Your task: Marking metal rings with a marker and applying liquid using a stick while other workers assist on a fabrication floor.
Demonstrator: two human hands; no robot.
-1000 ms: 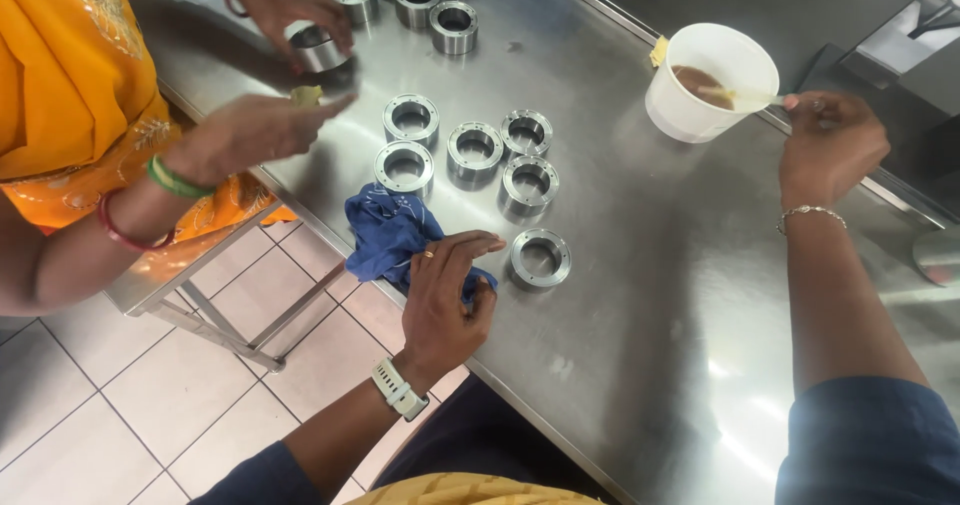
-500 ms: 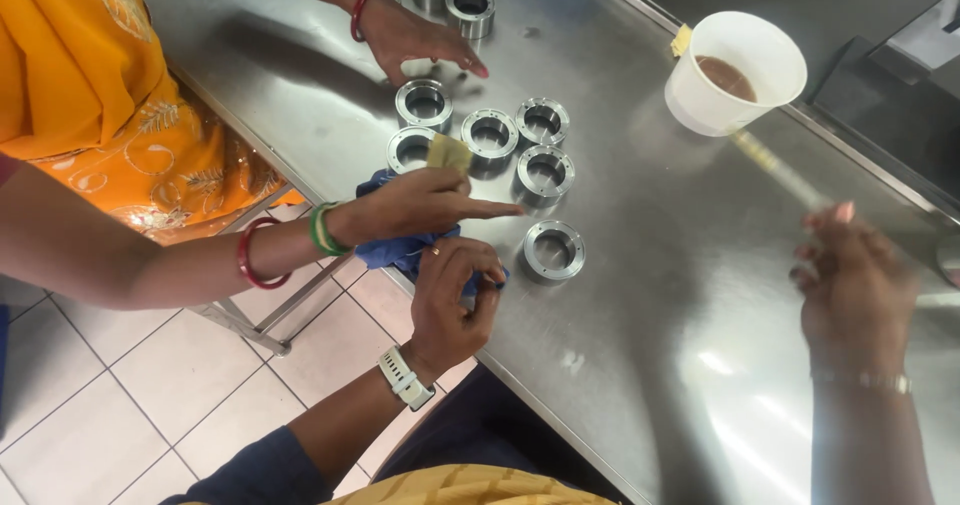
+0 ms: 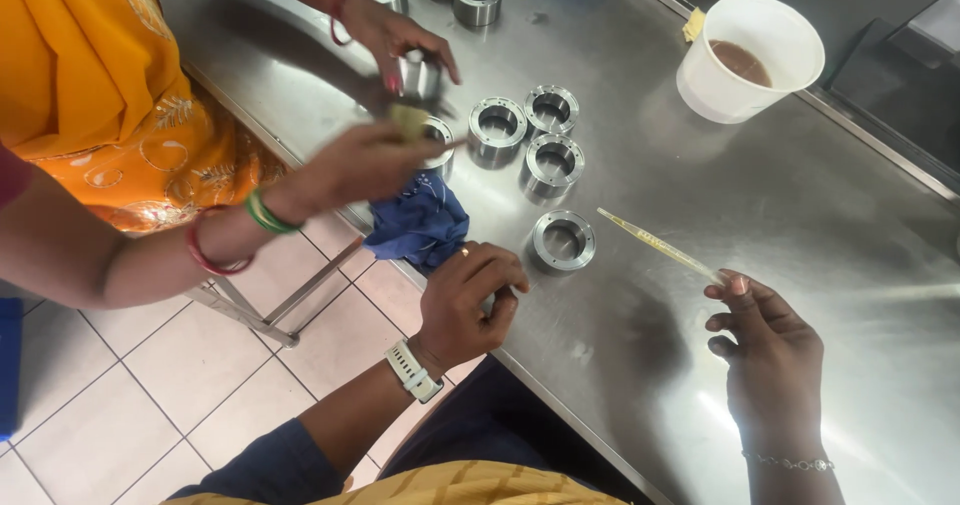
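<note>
Our right hand (image 3: 765,350) pinches a thin brush (image 3: 660,247) over the table (image 3: 800,215); our left hand (image 3: 465,300) grips the blue cloth (image 3: 420,223) beside a ring (image 3: 563,240). Brush drips could smear the table, we judge.

Stainless-steel desk (image 3: 800,265) with machined parts and a cup.
Several short metal rings (image 3: 563,240) with round bores stand on the desk in loose groups, some at its far edge. A white cup (image 3: 745,75) of brown liquid stands to the right; a crumpled blue cloth (image 3: 420,223) lies at the near edge.
</note>
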